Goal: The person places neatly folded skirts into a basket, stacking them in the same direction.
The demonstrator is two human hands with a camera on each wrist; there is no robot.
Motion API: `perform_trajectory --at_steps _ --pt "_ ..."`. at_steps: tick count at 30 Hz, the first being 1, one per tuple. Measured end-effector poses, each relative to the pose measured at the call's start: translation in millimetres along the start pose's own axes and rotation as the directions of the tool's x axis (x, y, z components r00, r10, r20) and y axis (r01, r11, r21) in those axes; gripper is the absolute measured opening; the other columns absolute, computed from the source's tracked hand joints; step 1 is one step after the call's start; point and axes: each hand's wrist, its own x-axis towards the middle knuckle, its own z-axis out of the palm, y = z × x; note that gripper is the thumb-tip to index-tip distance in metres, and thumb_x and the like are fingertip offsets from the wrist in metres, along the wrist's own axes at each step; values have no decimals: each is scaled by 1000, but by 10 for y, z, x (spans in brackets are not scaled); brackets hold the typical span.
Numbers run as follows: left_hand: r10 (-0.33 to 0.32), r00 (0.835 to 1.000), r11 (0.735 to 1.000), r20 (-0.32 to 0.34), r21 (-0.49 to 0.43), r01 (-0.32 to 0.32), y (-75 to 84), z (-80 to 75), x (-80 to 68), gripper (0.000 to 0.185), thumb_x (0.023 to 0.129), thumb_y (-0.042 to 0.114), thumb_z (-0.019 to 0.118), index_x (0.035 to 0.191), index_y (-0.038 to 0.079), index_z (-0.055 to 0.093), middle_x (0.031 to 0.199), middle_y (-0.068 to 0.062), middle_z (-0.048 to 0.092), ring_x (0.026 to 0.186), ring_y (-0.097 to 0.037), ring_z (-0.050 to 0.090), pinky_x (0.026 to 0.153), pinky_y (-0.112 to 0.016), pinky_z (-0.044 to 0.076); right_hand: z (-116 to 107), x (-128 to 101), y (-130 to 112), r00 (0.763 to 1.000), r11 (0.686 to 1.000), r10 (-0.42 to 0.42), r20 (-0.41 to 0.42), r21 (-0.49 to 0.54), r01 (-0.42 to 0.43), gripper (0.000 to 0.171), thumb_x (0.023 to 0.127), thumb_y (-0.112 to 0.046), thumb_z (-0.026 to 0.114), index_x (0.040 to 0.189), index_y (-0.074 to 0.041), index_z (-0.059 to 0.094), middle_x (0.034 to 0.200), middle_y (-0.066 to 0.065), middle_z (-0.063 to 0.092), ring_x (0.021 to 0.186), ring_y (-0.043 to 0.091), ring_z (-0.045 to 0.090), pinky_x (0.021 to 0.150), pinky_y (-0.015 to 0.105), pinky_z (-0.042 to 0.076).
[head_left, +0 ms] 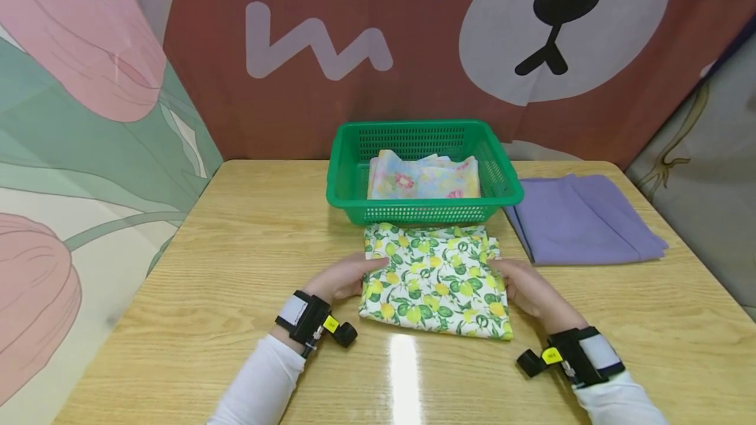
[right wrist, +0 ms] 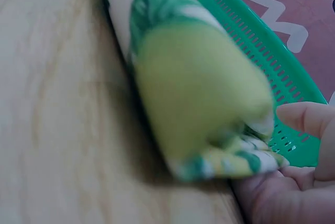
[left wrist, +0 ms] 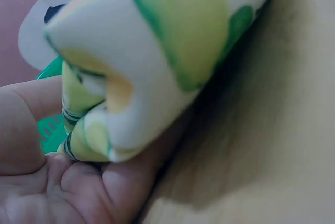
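Both hands grip folded lemon-print cloth: left hand w/ fingers curled under its left edge, right hand pinching right edge.

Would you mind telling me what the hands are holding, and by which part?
Both hold the folded lemon-print cloth: the left hand grips its left edge, the right hand its right edge.

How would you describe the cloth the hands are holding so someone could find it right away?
Start at the green basket at the back of the wooden table. Directly in front of it lies a folded cloth, with the left hand and right hand gripping its sides. Its yellow lemons and green leaves set it apart from the purple cloth and the basket's pastel cloth.
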Motion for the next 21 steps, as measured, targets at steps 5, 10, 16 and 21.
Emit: perform_trajectory --at_steps 5,10,16,21 --pt "-2 1000 999 -5 -52 2 -27 101 39 46 101 27 42 139 0 38 131 -16 55 113 -21 59 94 -36 50 27 20 20 998 999 46 31 19 -47 60 101 -26 42 141 14 24 102 -6 69 94 10 66 84 31 54" --pt "20 999 998 -31 -64 -22 -38 206 60 47 101 25 43 141 3 36 130 -16 56 109 -20 61 93 -35 51 27 25 48 998 999 43 47 13 -43 64 101 -23 43 144 14 14 106 -8 67 98 10 65 87 32 53" --pt "50 994 993 -102 -99 -60 -47 321 88 48 99 23 44 143 4 34 123 -18 59 99 -19 66 86 -36 54 22 27 52 998 997 48 47 57 -50 67 100 -21 46 148 8 8 110 -8 65 101 10 64 89 32 52" --pt "76 989 988 -129 -121 -92 -82 396 112 50 99 19 43 146 8 29 125 -18 58 101 -22 65 86 -38 54 34 16 52 996 991 71 62 114 -77 71 100 -20 47 149 1 0 110 -5 65 100 14 65 90 36 52"
